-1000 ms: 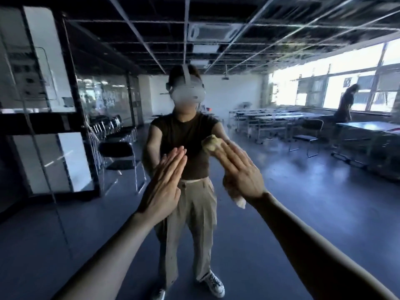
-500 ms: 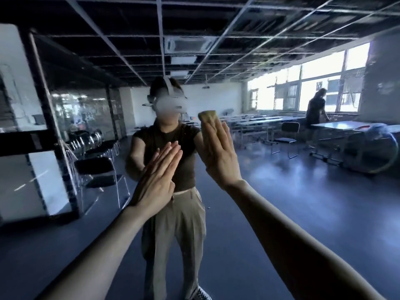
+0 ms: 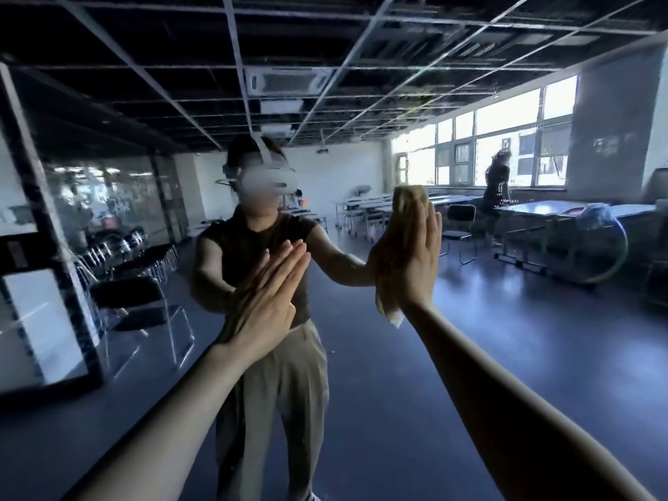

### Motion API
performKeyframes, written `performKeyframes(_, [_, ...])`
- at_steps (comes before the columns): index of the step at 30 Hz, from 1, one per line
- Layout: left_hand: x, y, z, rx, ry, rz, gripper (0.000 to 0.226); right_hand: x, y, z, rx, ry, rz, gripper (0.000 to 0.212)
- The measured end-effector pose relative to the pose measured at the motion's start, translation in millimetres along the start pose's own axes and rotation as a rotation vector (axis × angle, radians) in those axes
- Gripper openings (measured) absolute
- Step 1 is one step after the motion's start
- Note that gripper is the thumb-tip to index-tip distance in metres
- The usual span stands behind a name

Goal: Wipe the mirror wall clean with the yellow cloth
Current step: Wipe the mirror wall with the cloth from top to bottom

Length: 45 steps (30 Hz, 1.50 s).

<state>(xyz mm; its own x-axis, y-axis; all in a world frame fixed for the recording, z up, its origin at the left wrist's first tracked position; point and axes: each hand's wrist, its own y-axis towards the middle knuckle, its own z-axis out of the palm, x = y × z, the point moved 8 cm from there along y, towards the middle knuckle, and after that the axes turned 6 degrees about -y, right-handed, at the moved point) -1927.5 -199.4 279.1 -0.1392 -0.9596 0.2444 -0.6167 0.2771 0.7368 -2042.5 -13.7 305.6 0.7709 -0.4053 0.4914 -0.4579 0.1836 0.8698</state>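
Rightward slid right hand (image 3: 415, 263), straight fingers (image 3: 429, 229) pressing yellow cloth (image 3: 405, 202); left hand (image 3: 267, 301) flat alongside.

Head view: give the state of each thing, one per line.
Mirror wall: upright, speckled and smeared at upper right.
Yellow cloth: bunched, pinned to the glass, one corner hanging below.
Right hand: fingers straight, pressing the cloth.
Left hand: flat, fingers straight, against the glass.

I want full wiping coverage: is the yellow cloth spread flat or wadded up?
Wadded. The yellow cloth bulges in thick folds above the fingertips of the right hand, a corner dangling below the palm.
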Motion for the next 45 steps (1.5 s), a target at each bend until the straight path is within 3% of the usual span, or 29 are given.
performKeyframes(7, [-13.5,17.2,-1.7,-0.007,0.000,-0.003,0.070,7.2,-7.2,3.5,0.136,0.088,-0.063,0.070])
performKeyframes(11, [-22.2,31.8,3.5,0.000,0.014,0.044,0.068,1.8,-2.9,4.7,0.183,-0.013,-0.160,0.069])
performKeyframes(16, [-29.5,52.0,7.0,0.022,0.023,0.090,0.065,-1.0,-1.9,5.9,0.278,-0.076,-0.120,0.071])
performKeyframes(21, [-36.6,71.5,8.1,0.006,0.034,0.159,0.062,-1.2,4.4,-6.4,0.224,0.087,0.044,0.065])
performKeyframes(25, [-39.2,92.5,-4.4,-0.059,0.054,0.195,0.060,14.0,15.8,-19.1,0.171,0.083,-0.005,0.079])
performKeyframes(32, [-44.9,150.8,-40.4,-0.199,0.106,0.152,0.059,42.9,125.3,-25.1,-0.051,0.120,-0.157,0.055])
performKeyframes(36, [-54.7,190.1,-54.3,-0.227,0.150,0.089,0.055,69.8,176.6,-21.8,0.010,0.008,-0.478,0.047])
performKeyframes(38, [-63.0,207.5,-54.4,-0.232,0.167,0.078,0.057,52.9,181.5,-30.7,-0.009,-0.010,-0.527,0.045])
performKeyframes(43, [-91.2,234.1,-40.1,-0.202,0.246,0.080,0.055,-74.6,200.0,-87.1,-0.184,0.026,-0.134,0.052])
performKeyframes(45, [-102.7,242.3,-29.4,-0.172,0.247,0.075,0.057,-94.8,209.0,-94.7,-0.190,0.050,-0.011,0.057])
